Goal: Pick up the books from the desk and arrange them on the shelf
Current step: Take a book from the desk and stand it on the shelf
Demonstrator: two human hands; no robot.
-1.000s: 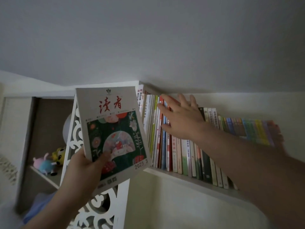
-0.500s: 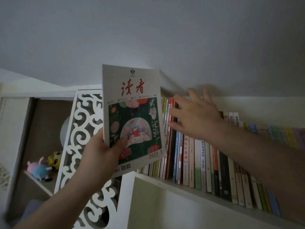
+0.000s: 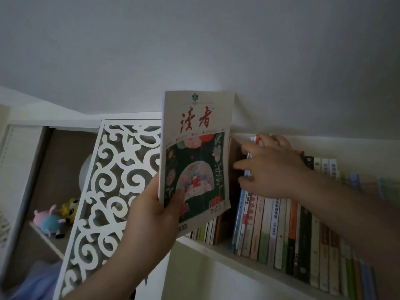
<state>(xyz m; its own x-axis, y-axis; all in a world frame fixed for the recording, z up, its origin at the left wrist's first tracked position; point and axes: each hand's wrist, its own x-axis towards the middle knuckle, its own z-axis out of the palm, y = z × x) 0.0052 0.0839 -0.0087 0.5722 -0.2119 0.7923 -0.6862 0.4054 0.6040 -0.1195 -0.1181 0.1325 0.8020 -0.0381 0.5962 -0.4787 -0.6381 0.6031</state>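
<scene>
Dim light is falling across a pale wall and a white shelf (image 3: 218,254) packed with upright books (image 3: 281,230), seen from below. A person's left hand (image 3: 149,215) is gripping a magazine (image 3: 194,152) by its lower left corner, thumb curled over the illustrated cover and the other fingers hidden behind it, holding it upright in front of the left end of the row. The right hand (image 3: 270,169) is reaching into the row, its fingers (image 3: 244,164) curling round the tops and spines of several books and appearing to lean them rightward, with a dark gap showing between them and the few books standing behind the magazine. Left of the shelf, a white panel with scrollwork cut-outs (image 3: 112,180) is standing beside an open compartment where soft toys (image 3: 56,217) are lying on a lower board.
</scene>
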